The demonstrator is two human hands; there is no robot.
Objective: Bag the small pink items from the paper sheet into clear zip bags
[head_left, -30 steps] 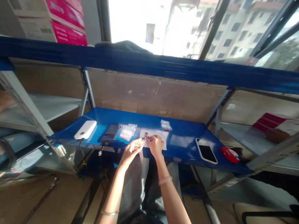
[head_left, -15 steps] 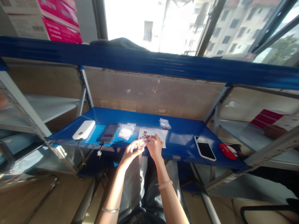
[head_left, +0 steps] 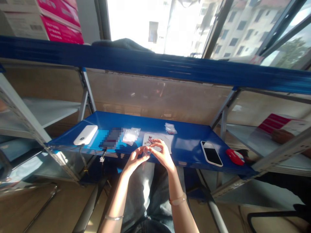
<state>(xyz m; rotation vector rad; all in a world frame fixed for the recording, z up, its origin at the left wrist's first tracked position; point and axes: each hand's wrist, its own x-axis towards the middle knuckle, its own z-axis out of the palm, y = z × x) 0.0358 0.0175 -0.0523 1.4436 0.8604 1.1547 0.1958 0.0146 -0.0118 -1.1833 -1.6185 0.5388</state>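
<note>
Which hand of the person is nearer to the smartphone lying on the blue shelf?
The right hand. It is at the shelf's front edge, with bare blue shelf between it and the smartphone on its right. The left hand is farther away, on the other side of the right hand.

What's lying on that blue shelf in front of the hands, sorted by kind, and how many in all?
White power bank: 1
Piles of clear plastic bags: 2
White sheet: 1
Phone: 1
Red object: 1
Total: 6
</note>
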